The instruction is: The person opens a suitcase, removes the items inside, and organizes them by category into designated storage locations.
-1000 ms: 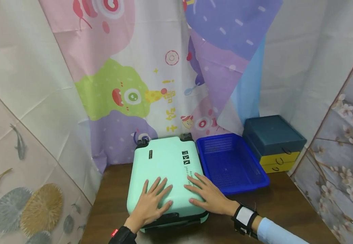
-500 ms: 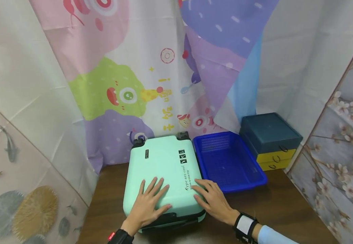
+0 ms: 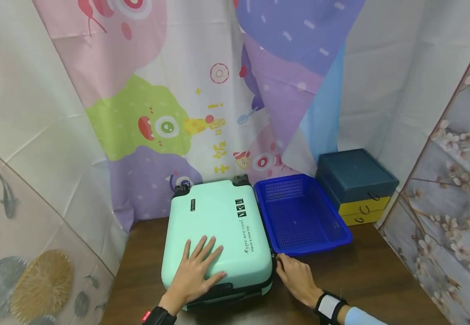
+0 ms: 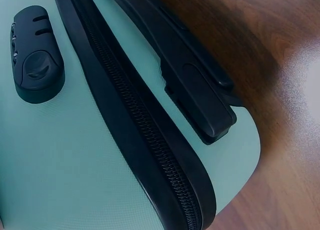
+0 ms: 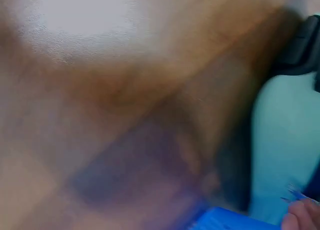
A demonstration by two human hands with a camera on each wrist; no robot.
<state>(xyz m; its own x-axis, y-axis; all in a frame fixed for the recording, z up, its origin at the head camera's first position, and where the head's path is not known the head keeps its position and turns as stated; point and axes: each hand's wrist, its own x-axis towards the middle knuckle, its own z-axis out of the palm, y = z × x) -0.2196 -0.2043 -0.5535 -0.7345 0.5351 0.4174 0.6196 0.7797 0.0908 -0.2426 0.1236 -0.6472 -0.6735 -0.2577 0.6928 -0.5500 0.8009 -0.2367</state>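
Observation:
A mint-green hard-shell suitcase (image 3: pixel 214 225) lies flat on the brown table. My left hand (image 3: pixel 196 273) rests on its lid near the front edge, fingers spread. At the right side of the case, my right hand (image 3: pixel 296 277) has its fingers curled and pinches a small metal zipper pull (image 5: pixel 295 192), seen at the fingertips in the right wrist view. The left wrist view shows the closed black zipper (image 4: pixel 135 109), a combination lock (image 4: pixel 37 54) and a black carry handle (image 4: pixel 195 84) on the front side; the left hand is outside that view.
A blue plastic basket (image 3: pixel 269 216) stands directly right of the suitcase. Behind it, at the back right, sits a dark teal box with yellow drawers (image 3: pixel 365 210). A patterned curtain (image 3: pixel 235 113) hangs behind the table (image 3: pixel 365 289).
My right hand has left the top of the lid and moved down to the suitcase's right side, its fingers now curled at the zipper. The left hand has stayed on the lid.

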